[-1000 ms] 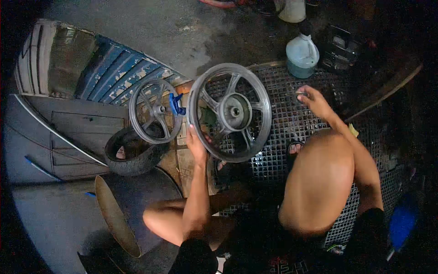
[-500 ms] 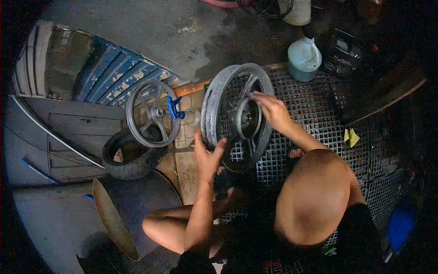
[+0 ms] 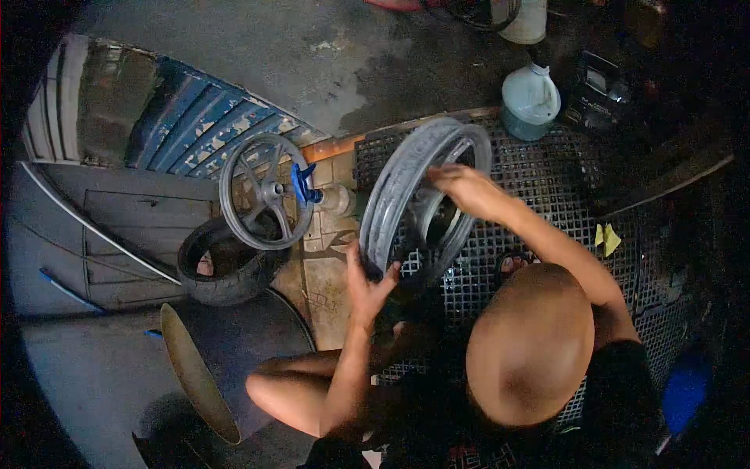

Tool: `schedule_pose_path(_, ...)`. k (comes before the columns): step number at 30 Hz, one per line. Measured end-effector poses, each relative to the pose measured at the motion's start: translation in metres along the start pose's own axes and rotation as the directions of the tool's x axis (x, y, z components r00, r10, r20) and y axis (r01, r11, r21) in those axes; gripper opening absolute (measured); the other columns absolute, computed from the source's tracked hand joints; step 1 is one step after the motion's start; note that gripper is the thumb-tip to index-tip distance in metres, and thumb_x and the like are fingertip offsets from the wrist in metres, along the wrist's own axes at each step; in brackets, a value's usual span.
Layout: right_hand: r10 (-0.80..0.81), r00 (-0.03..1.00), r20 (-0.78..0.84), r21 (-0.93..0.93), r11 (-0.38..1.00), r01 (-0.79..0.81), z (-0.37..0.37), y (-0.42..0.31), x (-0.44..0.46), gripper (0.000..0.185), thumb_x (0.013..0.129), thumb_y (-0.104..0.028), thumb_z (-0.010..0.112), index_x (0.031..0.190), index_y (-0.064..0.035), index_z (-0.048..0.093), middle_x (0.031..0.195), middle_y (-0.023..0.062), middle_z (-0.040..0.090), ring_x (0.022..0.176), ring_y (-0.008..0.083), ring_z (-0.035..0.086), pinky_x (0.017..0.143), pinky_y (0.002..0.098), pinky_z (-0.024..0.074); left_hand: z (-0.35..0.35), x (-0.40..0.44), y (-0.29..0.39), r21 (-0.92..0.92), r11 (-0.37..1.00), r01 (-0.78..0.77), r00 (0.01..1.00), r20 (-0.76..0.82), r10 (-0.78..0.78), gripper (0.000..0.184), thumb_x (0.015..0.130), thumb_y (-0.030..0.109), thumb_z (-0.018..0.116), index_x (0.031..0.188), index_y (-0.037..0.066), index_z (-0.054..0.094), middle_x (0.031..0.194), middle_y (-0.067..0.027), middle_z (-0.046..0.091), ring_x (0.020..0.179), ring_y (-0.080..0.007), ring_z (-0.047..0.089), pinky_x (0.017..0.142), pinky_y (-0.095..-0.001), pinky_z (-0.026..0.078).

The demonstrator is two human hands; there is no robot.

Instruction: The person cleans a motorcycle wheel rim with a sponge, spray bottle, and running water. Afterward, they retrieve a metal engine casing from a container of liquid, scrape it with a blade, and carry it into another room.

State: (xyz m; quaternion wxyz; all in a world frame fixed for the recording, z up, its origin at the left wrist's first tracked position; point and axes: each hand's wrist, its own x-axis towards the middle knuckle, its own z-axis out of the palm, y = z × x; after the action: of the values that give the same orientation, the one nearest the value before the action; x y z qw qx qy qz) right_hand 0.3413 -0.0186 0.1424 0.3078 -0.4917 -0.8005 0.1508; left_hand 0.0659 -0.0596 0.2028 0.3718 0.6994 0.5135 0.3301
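A grey motorcycle wheel (image 3: pixel 385 199) stands tilted on its edge before me, its tread channel turned partly toward the camera. My left hand (image 3: pixel 369 291) grips the lower left of its rim, thumb on one side and fingers on the other. At the upper spokes, inside the rim, is my right hand (image 3: pixel 473 194) with its fingers pressed together; the fingertips are blurred and what they hold, if anything, is hidden. The hub is partly covered by the rim and shadow. Left of this wheel, a spray bottle with a blue trigger head (image 3: pixel 303 184) stands on the tiles.
A second spoked wheel (image 3: pixel 228 195) leans by a black tyre (image 3: pixel 219 291) on the left. A plastic jug (image 3: pixel 525 105) with bluish liquid stands at the back on the grid mat (image 3: pixel 539 176). A yellow cloth (image 3: pixel 608 239) lies to the right. A curved drum (image 3: pixel 250 344) sits lower left.
The wheel has turned and tilted, showing more of its outer channel and less of the hub. Both hands have shifted slightly right and down with it.
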Motion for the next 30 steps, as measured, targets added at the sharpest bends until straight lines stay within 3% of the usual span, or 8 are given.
schedule_pose_path(5,-0.033,0.999,-0.027,0.216,0.976,0.038,-0.005,-0.012,-0.013,0.036,0.072,0.004,0.055,0.107,0.0043,0.062,0.121,0.0237,0.057,0.109,0.0373,0.057,0.095,0.0403,0.0471,0.0,0.0,0.008,0.067,0.996,0.054,0.996,0.071,-0.059,0.073,0.071,0.011,0.076,0.131,-0.004,0.037,0.122,-0.0137,0.049,0.114,-0.0225,0.045,0.102,-0.0344,0.034)
schedule_pose_path(12,0.107,0.978,0.182,-0.235,0.97,-0.062,-0.034,0.026,-0.023,0.03,0.069,-0.004,0.058,0.098,0.0017,0.066,0.102,0.0171,0.066,0.1,0.0313,0.061,0.091,0.0365,0.0489,0.011,-0.007,-0.004,0.099,0.977,-0.189,0.982,0.009,0.189,0.07,0.066,0.019,0.077,0.124,-0.004,0.044,0.103,-0.0227,0.061,0.094,-0.0342,0.062,0.083,-0.0387,0.048)
schedule_pose_path(13,0.019,0.999,-0.026,-0.275,0.961,-0.025,-0.037,0.023,-0.027,0.029,0.071,-0.005,0.056,0.097,0.0025,0.067,0.103,0.0162,0.066,0.104,0.0293,0.061,0.094,0.036,0.0473,0.01,-0.004,-0.004,0.114,0.977,-0.178,0.984,0.009,0.178,0.071,0.065,0.019,0.077,0.123,-0.004,0.044,0.103,-0.0231,0.061,0.094,-0.0342,0.062,0.084,-0.0388,0.048)
schedule_pose_path(21,0.064,0.965,-0.254,-0.324,0.935,-0.147,-0.018,0.023,-0.042,0.031,0.073,-0.002,0.054,0.101,0.0033,0.066,0.113,0.019,0.063,0.114,0.0303,0.057,0.102,0.0371,0.0415,0.019,0.001,0.022,0.119,0.985,-0.124,0.992,0.018,0.123,0.065,0.066,0.018,0.077,0.12,-0.004,0.046,0.093,-0.0194,0.063,0.084,-0.0237,0.062,0.075,-0.0335,0.049)
schedule_pose_path(24,-0.032,0.999,-0.038,-0.181,0.983,0.024,-0.026,0.003,-0.039,0.04,0.074,-0.003,0.056,0.114,0.0025,0.059,0.123,0.0203,0.057,0.118,0.0315,0.053,0.1,0.0372,0.0441,0.023,0.001,0.017,0.075,0.991,-0.11,0.993,0.039,0.108,0.065,0.066,0.017,0.076,0.12,-0.003,0.045,0.093,-0.0188,0.062,0.084,-0.0238,0.062,0.076,-0.0342,0.049)
schedule_pose_path(26,0.026,0.993,-0.112,-0.164,0.985,-0.045,-0.029,0.022,-0.04,0.032,0.077,-0.004,0.053,0.107,0.0011,0.062,0.114,0.022,0.061,0.109,0.0333,0.058,0.093,0.0399,0.0478,0.022,-0.002,0.013,0.095,0.988,-0.121,0.992,0.046,0.118,0.065,0.066,0.017,0.076,0.12,-0.002,0.045,0.094,-0.0187,0.061,0.085,-0.0247,0.061,0.078,-0.0348,0.048)
schedule_pose_path(28,0.339,0.928,0.155,-0.04,0.941,-0.336,-0.024,0.001,-0.034,0.034,0.071,0.004,0.053,0.104,0.0034,0.064,0.111,0.0221,0.062,0.103,0.0351,0.06,0.091,0.0379,0.049,0.023,-0.001,0.018,0.167,0.974,-0.155,0.988,0.037,0.151,0.065,0.066,0.015,0.076,0.121,-0.002,0.045,0.096,-0.0188,0.061,0.087,-0.0263,0.061,0.079,-0.0357,0.048)
schedule_pose_path(30,0.121,0.985,-0.127,0.151,0.983,-0.101,-0.001,-0.02,-0.038,0.036,0.07,0.006,0.053,0.104,0.0039,0.064,0.11,0.0243,0.062,0.103,0.038,0.06,0.091,0.0393,0.0487,0.02,-0.003,0.023,0.153,0.985,-0.08,0.995,0.078,0.068,0.065,0.066,0.014,0.075,0.121,-0.002,0.044,0.098,-0.0196,0.06,0.09,-0.0295,0.061,0.081,-0.0365,0.047)
